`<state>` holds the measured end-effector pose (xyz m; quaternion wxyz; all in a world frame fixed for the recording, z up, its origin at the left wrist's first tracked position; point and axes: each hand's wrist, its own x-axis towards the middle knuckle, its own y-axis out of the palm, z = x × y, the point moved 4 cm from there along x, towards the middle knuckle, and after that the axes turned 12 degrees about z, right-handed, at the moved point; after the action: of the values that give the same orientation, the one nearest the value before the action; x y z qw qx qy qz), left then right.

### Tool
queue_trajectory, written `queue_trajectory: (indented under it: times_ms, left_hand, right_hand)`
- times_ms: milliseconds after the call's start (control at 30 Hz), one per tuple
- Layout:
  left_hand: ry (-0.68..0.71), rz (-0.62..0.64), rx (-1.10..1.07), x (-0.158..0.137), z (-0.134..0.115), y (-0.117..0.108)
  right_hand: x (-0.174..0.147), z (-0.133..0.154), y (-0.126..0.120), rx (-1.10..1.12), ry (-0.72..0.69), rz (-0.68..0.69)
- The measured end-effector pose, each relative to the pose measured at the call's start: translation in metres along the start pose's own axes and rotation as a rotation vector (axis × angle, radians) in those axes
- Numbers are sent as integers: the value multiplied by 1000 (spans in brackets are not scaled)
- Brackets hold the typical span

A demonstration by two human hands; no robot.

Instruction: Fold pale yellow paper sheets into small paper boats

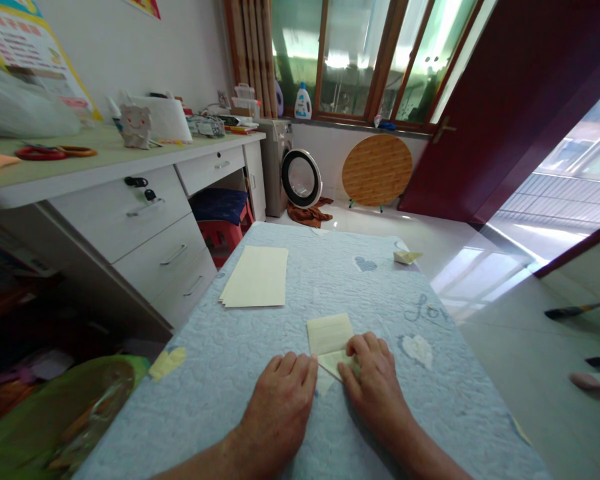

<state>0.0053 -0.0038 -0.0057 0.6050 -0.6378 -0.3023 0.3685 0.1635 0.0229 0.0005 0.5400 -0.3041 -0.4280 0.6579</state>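
A pale yellow sheet of paper (331,333) lies on the cloth-covered table in front of me, with a crease across it and its near part folded to a slanted edge. My left hand (286,399) is closed, its fingertips at the paper's left corner; the thumb is mostly hidden. Curled over the right side of the same sheet, my right hand (375,379) pinches it between thumb and fingers. Farther off to the left is a slightly fanned stack of pale yellow paper (257,277). A small folded paper boat (406,257) sits near the far right corner.
A light blue quilted cloth (325,280) covers the table. At left stands a white desk (130,207) with red-handled scissors (43,153) on top. A green-lined bin (80,407) is beside the table's left edge. Beyond are a red stool (225,230) and a washing machine (276,167).
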Motion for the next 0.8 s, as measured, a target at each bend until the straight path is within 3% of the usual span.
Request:
queue_trajectory:
  times_ms: [100, 300, 433, 800]
  left_hand:
    - [-1, 19, -4, 1, 0, -1]
    - [-12, -8, -4, 2, 1, -3]
    - [-3, -15, -8, 1, 1, -2]
    - [21, -45, 3, 0, -1, -3]
  right_hand:
    - [0, 5, -1, -22, -102, 5]
    - [-2, 17, -5, -79, -351, 266]
    - [-4, 19, -8, -110, -361, 313]
    - [-7, 21, -7, -179, -374, 290]
